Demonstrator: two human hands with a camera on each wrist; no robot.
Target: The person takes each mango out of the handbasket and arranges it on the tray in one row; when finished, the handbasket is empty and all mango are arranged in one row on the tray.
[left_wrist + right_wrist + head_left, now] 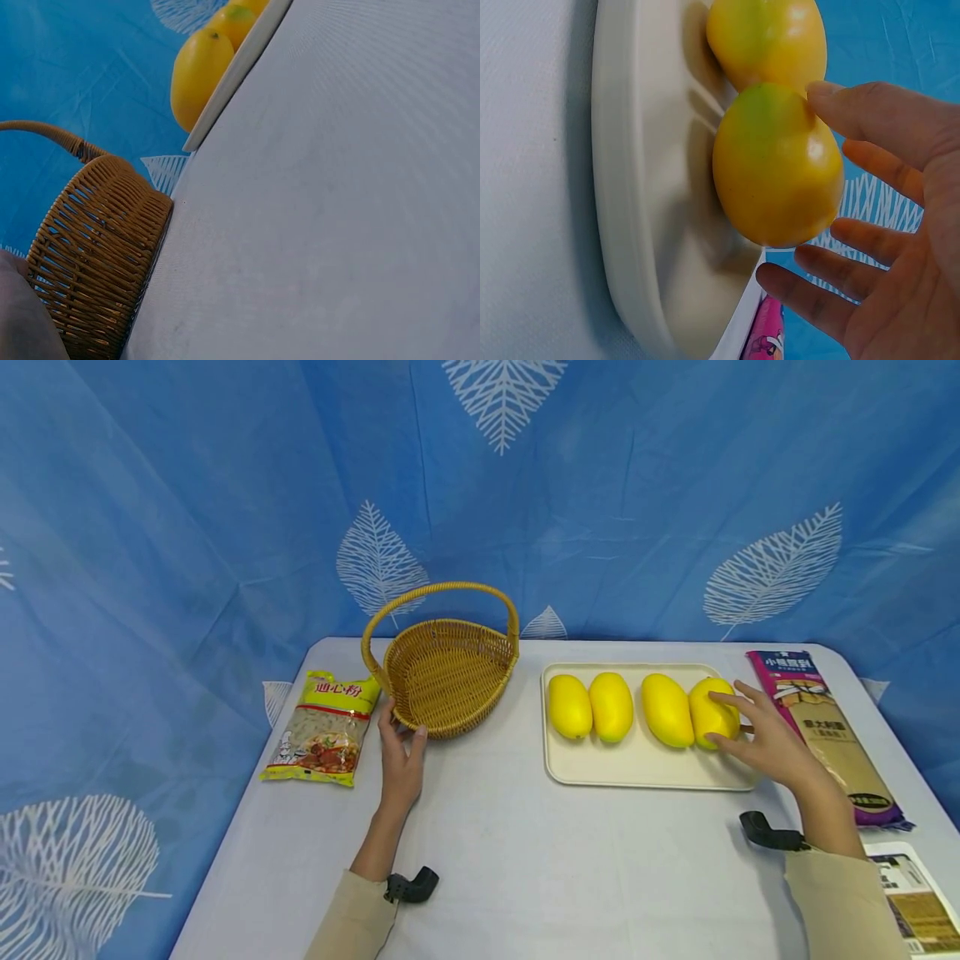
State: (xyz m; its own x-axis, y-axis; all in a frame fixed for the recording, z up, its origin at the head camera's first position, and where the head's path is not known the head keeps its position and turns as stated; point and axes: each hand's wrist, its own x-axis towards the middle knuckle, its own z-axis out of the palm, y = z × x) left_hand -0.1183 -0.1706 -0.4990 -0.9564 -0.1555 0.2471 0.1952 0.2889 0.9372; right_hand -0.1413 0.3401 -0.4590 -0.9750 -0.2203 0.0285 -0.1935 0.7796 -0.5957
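Note:
A wicker basket with an arched handle stands at the back left of the table. My left hand holds its front left side, thumb and fingers against the wall; the left wrist view shows only part of the hand beside the weave. Several yellow mangoes lie in a row in a cream tray to the right. Around the rightmost mango my right hand spreads its fingers. In the right wrist view its thumb meets the mango's upper side, while the other fingers are extended beside it.
A yellow bag of macaroni lies left of the basket. Right of the tray is a purple and gold pasta packet. Another package sits at the lower right edge. A blue leaf-print cloth hangs behind the white table.

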